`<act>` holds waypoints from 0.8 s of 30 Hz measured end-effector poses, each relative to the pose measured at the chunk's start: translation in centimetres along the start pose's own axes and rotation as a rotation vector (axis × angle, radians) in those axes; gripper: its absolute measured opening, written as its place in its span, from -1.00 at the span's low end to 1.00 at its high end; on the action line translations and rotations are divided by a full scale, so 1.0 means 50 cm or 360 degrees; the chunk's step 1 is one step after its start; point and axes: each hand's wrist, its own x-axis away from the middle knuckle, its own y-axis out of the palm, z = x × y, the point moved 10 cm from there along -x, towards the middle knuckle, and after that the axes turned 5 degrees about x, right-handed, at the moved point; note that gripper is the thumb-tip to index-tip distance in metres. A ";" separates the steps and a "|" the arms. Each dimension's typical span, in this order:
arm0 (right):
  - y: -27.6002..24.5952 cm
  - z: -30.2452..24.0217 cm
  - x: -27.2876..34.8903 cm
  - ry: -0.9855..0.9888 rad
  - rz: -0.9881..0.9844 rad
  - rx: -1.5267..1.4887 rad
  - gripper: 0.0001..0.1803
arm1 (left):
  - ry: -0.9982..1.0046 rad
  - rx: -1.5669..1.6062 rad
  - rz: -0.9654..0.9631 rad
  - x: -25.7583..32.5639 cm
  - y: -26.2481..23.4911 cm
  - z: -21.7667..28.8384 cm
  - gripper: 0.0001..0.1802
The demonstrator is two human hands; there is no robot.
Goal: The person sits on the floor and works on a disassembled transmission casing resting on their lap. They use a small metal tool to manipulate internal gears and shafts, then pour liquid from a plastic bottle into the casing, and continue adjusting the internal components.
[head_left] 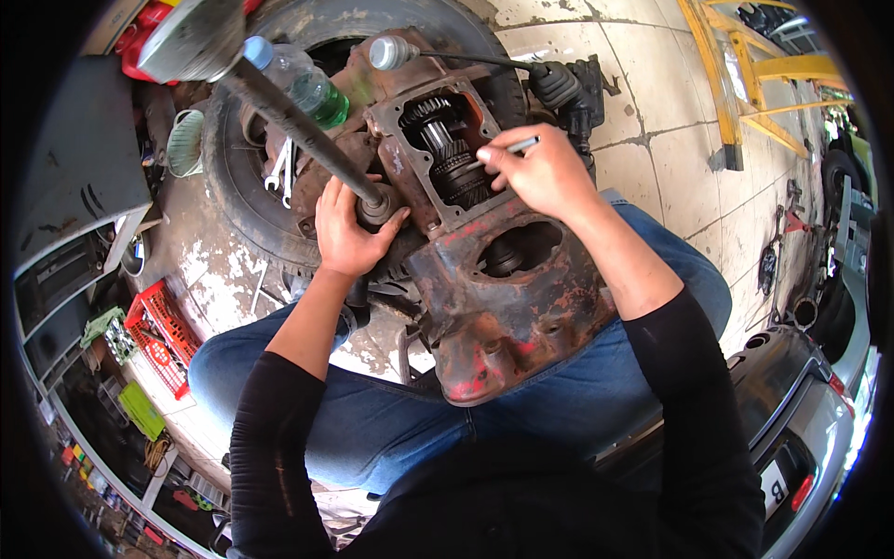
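A: You have the rusty gearbox housing (549,317) right in front of you, between your thighs, its near end overlapping your blue jeans (372,419).

B: Its squared opening faces up at you, and inside sit the dark toothed gears (458,168), with a brighter stretch of metal among them. Nearer you, there is a second, rounded opening in the casing.

A: Now your grips. Your right hand (548,177) is over the right edge of the squared opening, thumb and fingers pinched on a slim grey rod (526,144) — one end sticks out above your fingers, the rest is hidden.

B: Your left hand (348,231) curls about the round collar (378,207) at the foot of a long steel shaft (307,126). I cannot tell whether you are clamping it or just resting against it.

A: That shaft slants up to your left, to a flared metal end (191,42) close to your head.

B: Past the housing you have a big tyre (229,191), with two wrenches (287,177) and a bottle of green liquid (323,98) within its outline.

A: And beyond your right hand lies a gear lever (480,60) with its ribbed rubber boot (557,86); a red plastic crate (158,335) stands on your left.
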 end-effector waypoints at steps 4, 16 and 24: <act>-0.023 -0.017 -0.015 -0.0014 -0.0026 0.0015 -0.67 | -0.0085 0.0039 -0.0020 0.009 0.005 -0.019 -0.35; 0.013 -0.031 0.010 -0.0152 -0.0118 0.0533 -0.70 | -0.0026 0.0139 0.0040 -0.002 0.002 -0.008 -0.42; 0.012 -0.015 0.001 -0.0068 -0.0082 0.0521 -0.75 | -0.0009 0.0129 0.0065 -0.003 -0.003 -0.005 -0.43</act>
